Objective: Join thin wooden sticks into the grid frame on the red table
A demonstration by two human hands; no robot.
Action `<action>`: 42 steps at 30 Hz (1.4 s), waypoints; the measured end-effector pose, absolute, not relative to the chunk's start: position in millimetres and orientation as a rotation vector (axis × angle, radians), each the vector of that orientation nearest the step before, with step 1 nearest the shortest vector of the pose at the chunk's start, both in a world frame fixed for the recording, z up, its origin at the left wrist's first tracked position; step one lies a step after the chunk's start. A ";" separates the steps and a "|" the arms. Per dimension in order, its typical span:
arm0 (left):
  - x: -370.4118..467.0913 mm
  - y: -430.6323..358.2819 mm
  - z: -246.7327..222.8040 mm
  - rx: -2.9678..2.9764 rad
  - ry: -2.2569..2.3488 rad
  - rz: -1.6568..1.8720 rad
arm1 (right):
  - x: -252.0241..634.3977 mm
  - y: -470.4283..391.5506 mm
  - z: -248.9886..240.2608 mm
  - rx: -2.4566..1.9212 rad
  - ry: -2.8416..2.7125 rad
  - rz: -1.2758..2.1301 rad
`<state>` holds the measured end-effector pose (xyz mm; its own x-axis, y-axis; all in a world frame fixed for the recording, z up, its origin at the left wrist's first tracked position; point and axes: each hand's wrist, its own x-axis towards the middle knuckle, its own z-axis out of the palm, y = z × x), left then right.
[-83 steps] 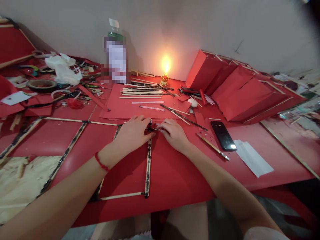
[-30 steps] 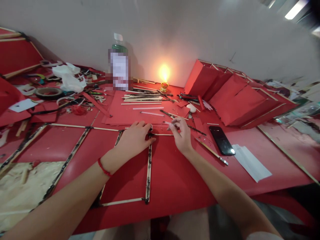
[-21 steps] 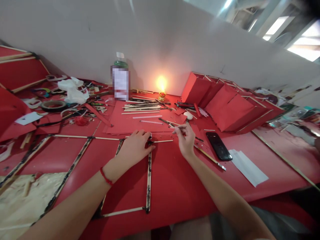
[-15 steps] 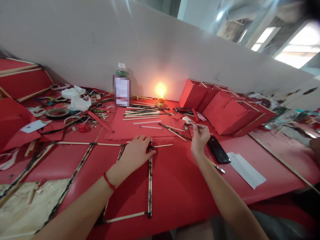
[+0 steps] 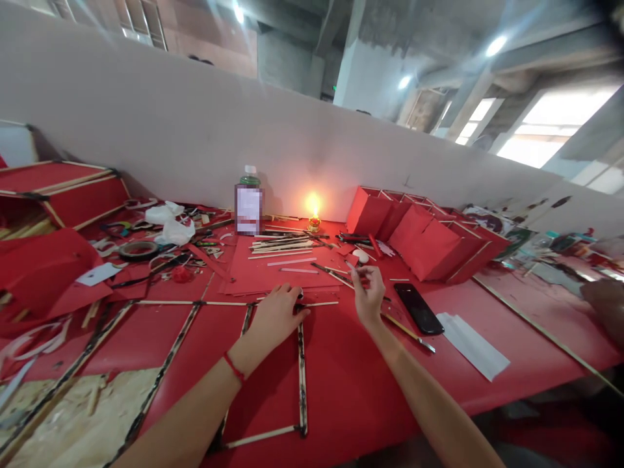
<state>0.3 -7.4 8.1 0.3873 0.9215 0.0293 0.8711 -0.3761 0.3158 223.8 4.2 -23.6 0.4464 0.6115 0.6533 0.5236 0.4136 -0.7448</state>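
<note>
Left hand (image 5: 275, 316) pressing frame joint (image 5: 298, 305) — beneath fingertips.

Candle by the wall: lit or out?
Lit. The candle carries a bright yellow flame and throws a warm glow on the grey wall behind it, right of the upright bottle.

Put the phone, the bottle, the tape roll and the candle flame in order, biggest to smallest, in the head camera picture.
1. Phone
2. Bottle, which sits farther back, so unsure
3. Tape roll
4. Candle flame
</note>
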 end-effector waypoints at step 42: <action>0.2 -4.7 9.9 2.398 1.416 0.409 | 163.0 216.5 39.1 -1.981 -1.083 0.072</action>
